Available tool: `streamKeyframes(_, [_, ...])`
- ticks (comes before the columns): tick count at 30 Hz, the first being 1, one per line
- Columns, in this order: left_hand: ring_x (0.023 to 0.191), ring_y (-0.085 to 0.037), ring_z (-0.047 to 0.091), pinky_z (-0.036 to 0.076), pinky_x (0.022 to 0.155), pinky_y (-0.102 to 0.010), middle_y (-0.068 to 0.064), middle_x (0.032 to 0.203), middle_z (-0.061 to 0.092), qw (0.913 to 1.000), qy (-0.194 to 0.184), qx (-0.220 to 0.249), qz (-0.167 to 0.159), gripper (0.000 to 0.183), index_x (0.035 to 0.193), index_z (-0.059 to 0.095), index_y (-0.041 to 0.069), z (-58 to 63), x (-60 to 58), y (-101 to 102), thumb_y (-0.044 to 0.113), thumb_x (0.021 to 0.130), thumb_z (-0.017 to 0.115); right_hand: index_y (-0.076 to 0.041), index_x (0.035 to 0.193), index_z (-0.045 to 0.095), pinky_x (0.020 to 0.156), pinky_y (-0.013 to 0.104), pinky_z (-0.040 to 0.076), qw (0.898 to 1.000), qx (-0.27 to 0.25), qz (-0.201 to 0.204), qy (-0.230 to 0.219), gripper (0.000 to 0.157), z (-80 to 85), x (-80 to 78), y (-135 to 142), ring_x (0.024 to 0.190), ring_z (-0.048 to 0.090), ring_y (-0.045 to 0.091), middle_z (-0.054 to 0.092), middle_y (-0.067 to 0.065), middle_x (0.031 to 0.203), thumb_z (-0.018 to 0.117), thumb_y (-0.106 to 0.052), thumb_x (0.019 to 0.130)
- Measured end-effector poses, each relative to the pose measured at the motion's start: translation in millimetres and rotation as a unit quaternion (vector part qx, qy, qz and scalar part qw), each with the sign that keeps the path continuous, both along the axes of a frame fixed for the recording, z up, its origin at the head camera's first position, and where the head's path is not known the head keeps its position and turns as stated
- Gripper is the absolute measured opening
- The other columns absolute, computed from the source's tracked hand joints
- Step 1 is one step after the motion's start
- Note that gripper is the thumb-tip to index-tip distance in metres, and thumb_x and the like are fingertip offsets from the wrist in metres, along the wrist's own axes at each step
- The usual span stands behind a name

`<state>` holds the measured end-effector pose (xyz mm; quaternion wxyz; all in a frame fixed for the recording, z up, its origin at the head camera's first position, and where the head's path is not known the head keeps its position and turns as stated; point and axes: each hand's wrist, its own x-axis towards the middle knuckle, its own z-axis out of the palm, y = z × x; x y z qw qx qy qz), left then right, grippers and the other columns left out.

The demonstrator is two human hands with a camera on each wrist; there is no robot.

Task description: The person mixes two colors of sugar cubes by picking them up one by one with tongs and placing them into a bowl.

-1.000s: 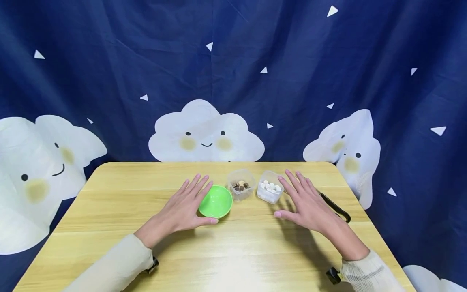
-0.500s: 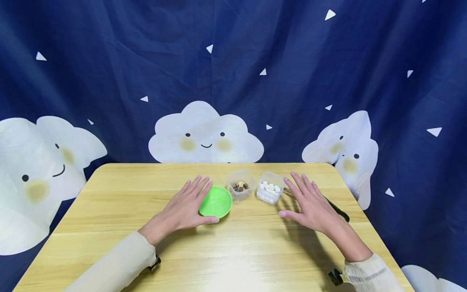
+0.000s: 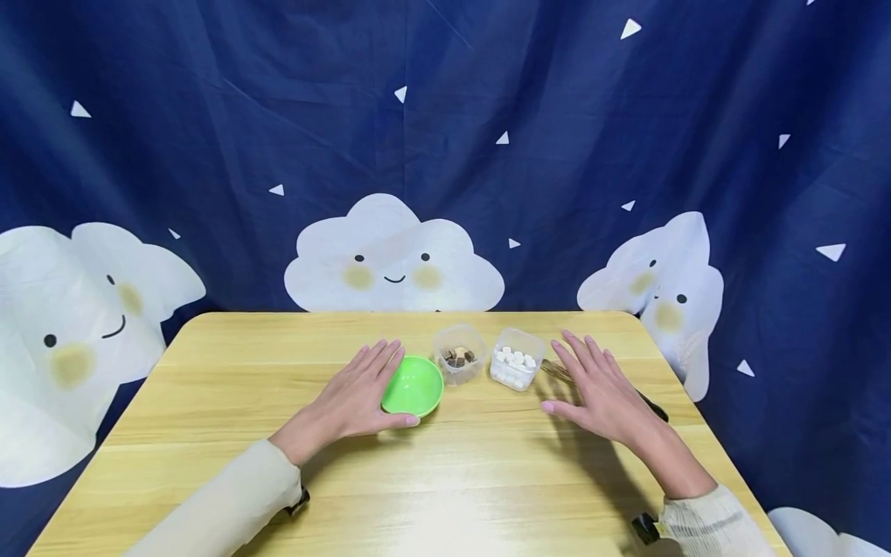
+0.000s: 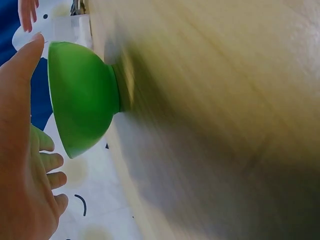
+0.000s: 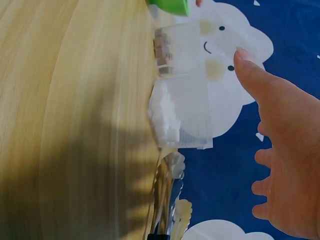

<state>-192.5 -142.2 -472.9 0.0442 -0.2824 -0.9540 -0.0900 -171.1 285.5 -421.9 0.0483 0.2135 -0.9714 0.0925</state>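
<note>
Green plastic, smooth and rounded, is the bowl (image 3: 412, 385) beside which our left hand (image 3: 351, 400) lies flat on the pale wood-grain table (image 3: 230, 363); its fingers are straight and together, the thumb just touching the bowl's near rim; this hand has barely changed since a second ago; our right hand (image 3: 600, 387) has slid to the right, away from the clear tub of white pieces (image 3: 514, 368), and now hovers with fingers spread, over a pair of metal tongs with a black handle (image 3: 643, 402), more of whose metal end shows than before; between bowl and white tub stands a second clear square tub of brown pieces (image 3: 459, 362); the left wrist view shows what the head view hides, the bowl's (image 4: 82, 97) narrow foot and curved underside, with the left hand (image 4: 22, 165) just beside the wall; the right wrist view shows the ridged, shiny tong ends (image 5: 170, 197) just beside the white tub (image 5: 182, 117), and the right hand (image 5: 285, 150) clear of both, holding nothing
</note>
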Motion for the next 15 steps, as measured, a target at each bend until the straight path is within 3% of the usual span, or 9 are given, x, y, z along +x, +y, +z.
streamKeyframes(15, [0.154, -0.038, 0.037, 0.028, 0.129, -0.050, -0.019, 0.167, 0.036, 0.9998, 0.010, 0.011, -0.015, 0.120, 0.161, 0.032, 0.000, -3.6, -1.9, 1, 0.088, 0.082, 0.053, -0.018, 0.168, 0.019, 0.120, 0.077, 0.018, 1.000, -0.004, -0.020, -0.023, 0.104, -12.5, -5.7, 14, 0.155, 0.018, 0.056, 0.017, 0.018, 0.174, 0.066, -0.068, 0.090])
